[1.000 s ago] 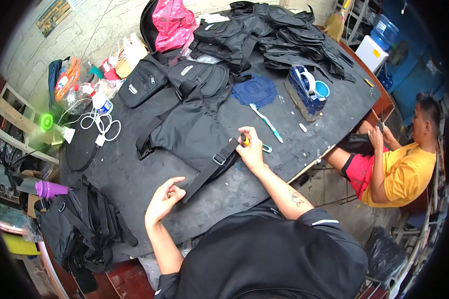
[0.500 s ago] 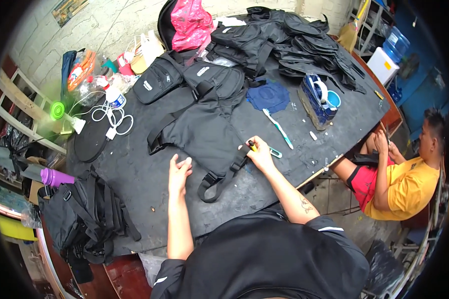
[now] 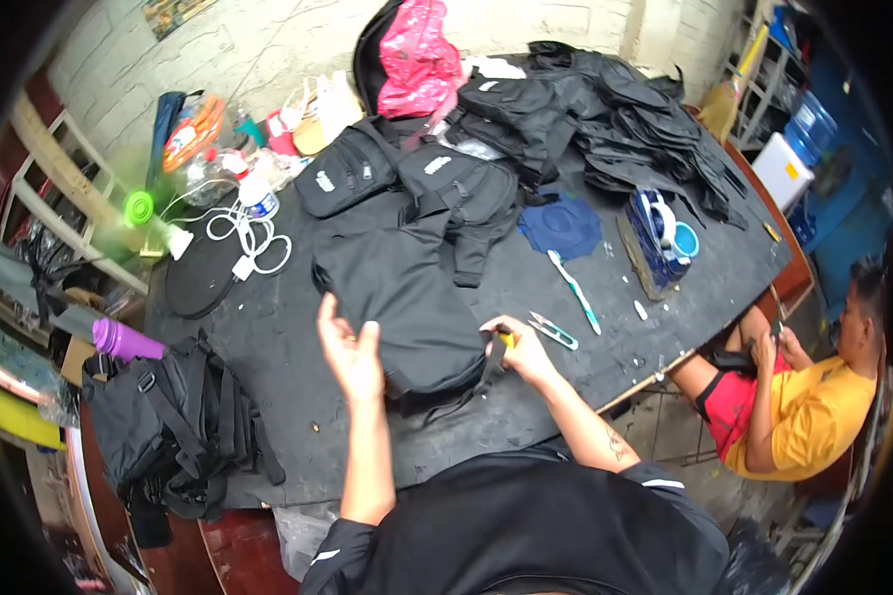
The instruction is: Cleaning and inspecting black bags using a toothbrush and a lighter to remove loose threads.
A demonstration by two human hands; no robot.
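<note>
A black fabric bag [image 3: 397,307] lies on the dark table in front of me, its plain panel up and a strap hanging at its near right corner. My left hand [image 3: 355,352] is open at the bag's left side, thumb and fingers apart. With closed fingers my right hand [image 3: 522,352] grips the bag's right edge near the strap. A small yellow thing [image 3: 507,339] shows in that hand; its kind is hidden by the fingers. Turquoise thread snips [image 3: 554,332] lie just beyond the right hand, and a white-and-green toothbrush [image 3: 575,293] lies past them.
Black bags [image 3: 466,188] and a heap of black pieces [image 3: 645,119] cover the far side. A blue cloth [image 3: 561,226] and blue caddy [image 3: 655,243] lie right. More bags [image 3: 179,416] are stacked left, near a white cable [image 3: 243,243]. A person [image 3: 804,387] sits at the right.
The black bag has been turned over: its buckled straps faced me, and now its plain panel is up. My left hand has come against its side. The whole view has shifted slightly.
</note>
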